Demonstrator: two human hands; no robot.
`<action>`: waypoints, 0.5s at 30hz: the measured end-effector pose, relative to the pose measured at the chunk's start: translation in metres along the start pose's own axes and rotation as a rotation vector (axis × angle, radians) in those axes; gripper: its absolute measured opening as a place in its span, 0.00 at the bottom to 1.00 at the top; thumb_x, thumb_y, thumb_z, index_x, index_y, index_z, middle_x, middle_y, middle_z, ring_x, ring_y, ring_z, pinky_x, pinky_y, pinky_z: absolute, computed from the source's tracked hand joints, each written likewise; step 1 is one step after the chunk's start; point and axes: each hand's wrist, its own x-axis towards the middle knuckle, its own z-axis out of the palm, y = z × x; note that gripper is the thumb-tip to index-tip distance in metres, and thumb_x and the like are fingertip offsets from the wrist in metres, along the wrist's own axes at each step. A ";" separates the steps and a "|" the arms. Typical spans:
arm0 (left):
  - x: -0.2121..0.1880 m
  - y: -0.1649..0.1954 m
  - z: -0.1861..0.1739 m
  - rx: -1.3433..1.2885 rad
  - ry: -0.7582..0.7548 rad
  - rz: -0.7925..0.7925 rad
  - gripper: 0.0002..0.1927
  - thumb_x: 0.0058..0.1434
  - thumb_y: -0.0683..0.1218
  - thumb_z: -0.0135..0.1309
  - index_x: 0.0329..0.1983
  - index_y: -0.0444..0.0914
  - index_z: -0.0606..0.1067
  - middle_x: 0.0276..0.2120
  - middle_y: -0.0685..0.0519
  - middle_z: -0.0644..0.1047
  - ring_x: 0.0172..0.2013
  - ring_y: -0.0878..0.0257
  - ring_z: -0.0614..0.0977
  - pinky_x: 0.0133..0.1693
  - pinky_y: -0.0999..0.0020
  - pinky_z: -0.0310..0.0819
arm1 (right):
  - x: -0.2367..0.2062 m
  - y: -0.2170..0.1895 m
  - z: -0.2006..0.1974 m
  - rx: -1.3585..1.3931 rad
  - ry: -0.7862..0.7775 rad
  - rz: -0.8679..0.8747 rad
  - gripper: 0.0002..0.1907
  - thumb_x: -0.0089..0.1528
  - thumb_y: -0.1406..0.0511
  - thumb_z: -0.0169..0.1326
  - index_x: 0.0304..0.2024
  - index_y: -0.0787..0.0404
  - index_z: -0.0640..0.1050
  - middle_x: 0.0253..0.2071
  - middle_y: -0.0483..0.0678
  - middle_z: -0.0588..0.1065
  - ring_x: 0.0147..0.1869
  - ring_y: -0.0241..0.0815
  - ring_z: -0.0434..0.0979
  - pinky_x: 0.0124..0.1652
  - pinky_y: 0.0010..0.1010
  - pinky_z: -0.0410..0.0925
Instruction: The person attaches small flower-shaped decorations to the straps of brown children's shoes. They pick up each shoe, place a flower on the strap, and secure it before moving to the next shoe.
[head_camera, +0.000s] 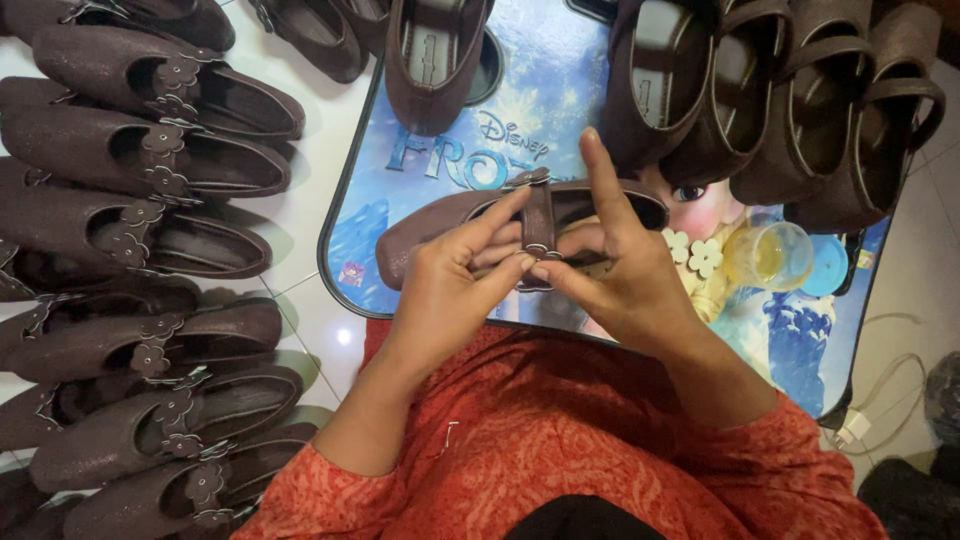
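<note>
Shoe strap (538, 222) between pinching fingers (500, 262)

Dark brown flat shoe (430, 225), lying sideways over the blue tray, strap (538, 220) across its opening, toe pointing left

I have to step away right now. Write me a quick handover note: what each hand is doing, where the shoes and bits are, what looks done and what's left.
Left hand: pinching the strap of the brown shoe from its side.
Right hand: fingers on the same strap at its lower end, index finger raised.
The shoe lies across the blue picture tray on the lap; its strap has no flower.
White flower pieces and a small clear cup sit on the tray beside the right hand.
Done, apparently: shoes with strap flowers laid out on the floor by the left hand.
Left, apparently: the shoe in hand and the stacked plain shoes at the tray's far edge.
</note>
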 end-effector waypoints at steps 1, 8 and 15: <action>0.001 0.001 0.000 -0.044 -0.017 -0.006 0.31 0.66 0.38 0.58 0.72 0.42 0.68 0.53 0.48 0.82 0.49 0.70 0.82 0.48 0.75 0.79 | -0.001 0.000 0.000 -0.007 0.006 0.001 0.60 0.58 0.69 0.67 0.80 0.55 0.39 0.33 0.47 0.82 0.40 0.36 0.83 0.42 0.24 0.74; 0.007 0.007 -0.008 -0.267 -0.188 -0.038 0.36 0.64 0.37 0.57 0.75 0.42 0.60 0.53 0.57 0.79 0.51 0.71 0.82 0.51 0.77 0.78 | -0.004 0.005 -0.009 -0.090 -0.087 -0.221 0.69 0.52 0.63 0.71 0.76 0.66 0.33 0.47 0.51 0.81 0.55 0.45 0.81 0.53 0.32 0.72; 0.010 0.009 -0.001 -0.069 -0.105 -0.044 0.37 0.63 0.37 0.61 0.76 0.42 0.65 0.35 0.63 0.68 0.38 0.76 0.73 0.41 0.79 0.75 | -0.005 0.018 0.017 -0.351 0.097 -0.328 0.62 0.54 0.62 0.72 0.76 0.69 0.43 0.38 0.48 0.82 0.55 0.45 0.80 0.70 0.49 0.56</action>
